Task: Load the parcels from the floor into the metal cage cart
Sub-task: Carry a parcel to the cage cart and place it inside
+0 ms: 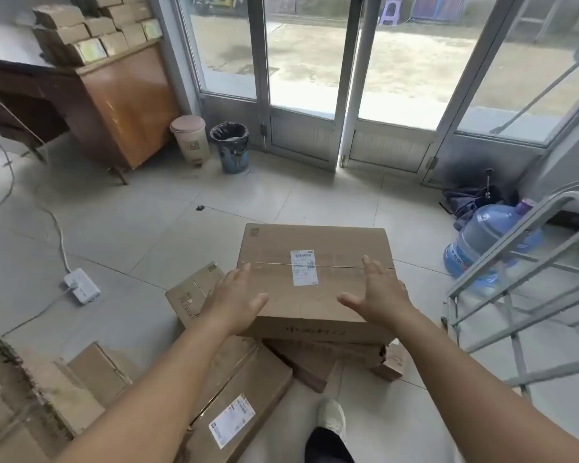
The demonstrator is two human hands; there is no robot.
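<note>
The metal cage cart stands to the right of the right hand, its grey bars tilted in view; what it holds cannot be told. Between both hands lies the large parcel, stacked on flatter parcels on the tiled floor, long axis running left to right, label facing up. The left hand hovers at its left edge, fingers spread and straight, gripping nothing. The right hand, likewise spread, hangs over the right part. Beyond the right hand lies a blue water jug on its side.

Head-worn view, forward and downward
</note>
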